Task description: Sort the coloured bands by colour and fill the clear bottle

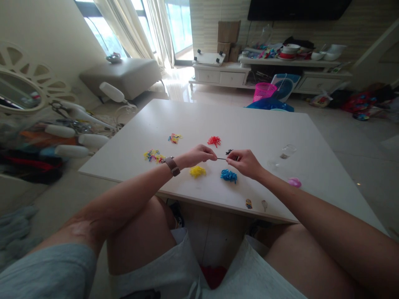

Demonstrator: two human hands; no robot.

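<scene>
White tabletop [183, 118], near edge | black band [221, 158] apparently tensioned, pinched by left hand [202, 154], right hand [243, 161] | next: even pull likely required

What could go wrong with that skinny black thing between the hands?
The thin black strand spans from the left hand to the right hand, so it might slip loose at one end. The yellow pile and blue pile lie close by, so a low sweep could perhaps mix them.
</scene>
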